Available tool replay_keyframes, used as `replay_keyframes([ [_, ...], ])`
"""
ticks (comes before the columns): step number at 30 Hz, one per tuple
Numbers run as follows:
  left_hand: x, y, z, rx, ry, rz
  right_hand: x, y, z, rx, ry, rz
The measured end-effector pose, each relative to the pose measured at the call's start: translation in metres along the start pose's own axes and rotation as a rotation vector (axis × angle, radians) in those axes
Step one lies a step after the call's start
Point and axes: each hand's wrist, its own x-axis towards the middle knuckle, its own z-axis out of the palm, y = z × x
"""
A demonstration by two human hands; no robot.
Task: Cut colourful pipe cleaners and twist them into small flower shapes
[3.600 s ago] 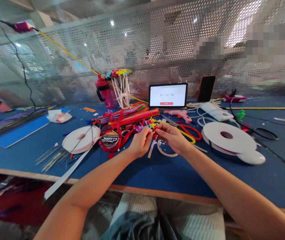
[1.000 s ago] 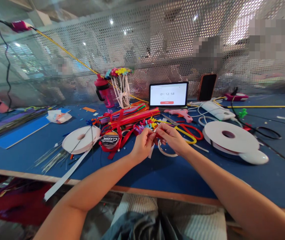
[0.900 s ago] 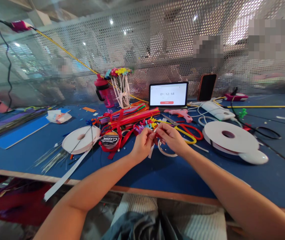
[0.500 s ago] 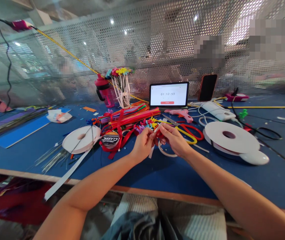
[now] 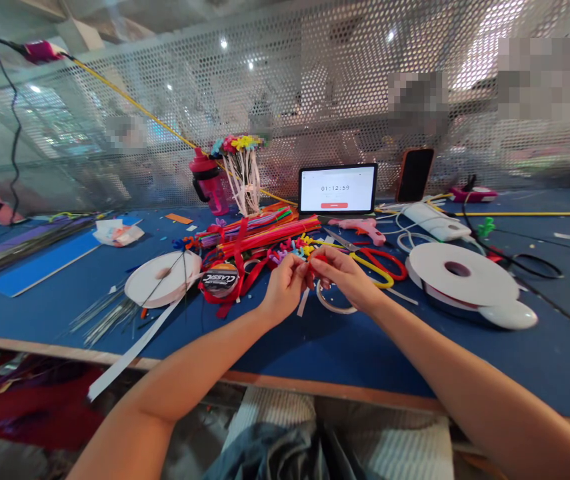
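Above the desk, my left hand point(image 5: 287, 283) and my right hand point(image 5: 342, 273) meet with their fingertips pinched together. Between them a small red piece point(image 5: 319, 259) shows, mostly covered by fingers; its kind cannot be made out. A narrow white strip point(image 5: 303, 302) hangs just below the left fingers, its upper end hidden. Right behind the hands lie colourful pipe-cleaner flowers point(image 5: 287, 251) in purple, blue and yellow. A roll of white tape point(image 5: 337, 308) lies under my right hand. Beside that hand are scissors point(image 5: 389, 264) with red and yellow handles.
Bundled pipe cleaners point(image 5: 265, 240), a pink glue gun point(image 5: 362, 230) and a tablet point(image 5: 337, 189) stand or lie behind. White spools point(image 5: 157, 283) flank both sides, the right spool point(image 5: 479, 267) near a white mouse point(image 5: 509, 315). Flowers with white stems point(image 5: 245, 177) stand beside a pink bottle point(image 5: 207, 180).
My right fingers have closed in over the red piece. The white strip that showed between the fingertips is covered there now. The arms have barely moved.
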Motion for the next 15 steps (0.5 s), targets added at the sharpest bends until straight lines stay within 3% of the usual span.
replay_keyframes([
  [9, 0.0, -0.001, 0.004, -0.246, -0.043, -0.065, 0.001, 0.008, -0.003, -0.213, 0.077, -0.128],
  [15, 0.001, -0.001, 0.004, -0.276, -0.043, -0.077, 0.002, 0.01, -0.004, -0.274, 0.062, -0.146],
])
